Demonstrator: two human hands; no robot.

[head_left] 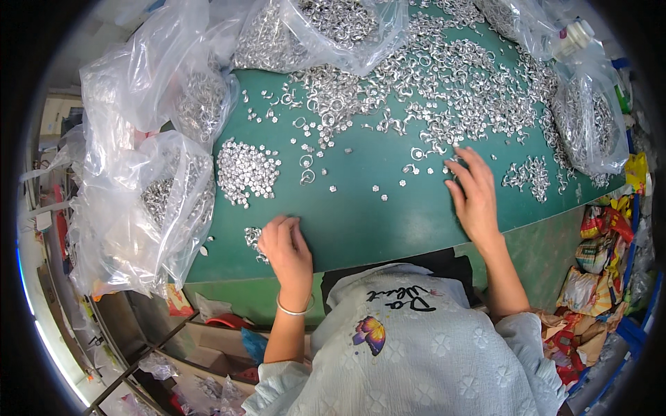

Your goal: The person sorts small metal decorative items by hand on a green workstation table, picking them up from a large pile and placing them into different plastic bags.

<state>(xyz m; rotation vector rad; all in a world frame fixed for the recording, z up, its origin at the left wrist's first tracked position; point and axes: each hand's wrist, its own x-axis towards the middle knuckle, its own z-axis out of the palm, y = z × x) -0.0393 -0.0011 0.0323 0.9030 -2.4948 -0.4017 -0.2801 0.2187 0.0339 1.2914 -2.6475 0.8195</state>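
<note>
My left hand [286, 254] rests near the table's front edge with its fingers curled down. Beside those fingers is a small heap of silver pieces [252, 239]; whatever the fingertips hold, if anything, is hidden. Farther right, my right hand [474, 201] reaches over the table with thumb and fingers apart. Its fingertips are at a few small silver pieces along the near side of a wide spread of silver rings [444, 104]. A cluster of small flower-shaped silver pieces [248, 172] lies beyond my left hand, and single ones [375, 188] are scattered between the hands.
Clear plastic bags of silver parts stand at the left [170, 201], the back [326, 35] and the right [590, 125] of the green table [361, 236]. A separate small pile of silver rings [528, 177] lies at the right. Colourful packets [593, 277] are beyond the right edge.
</note>
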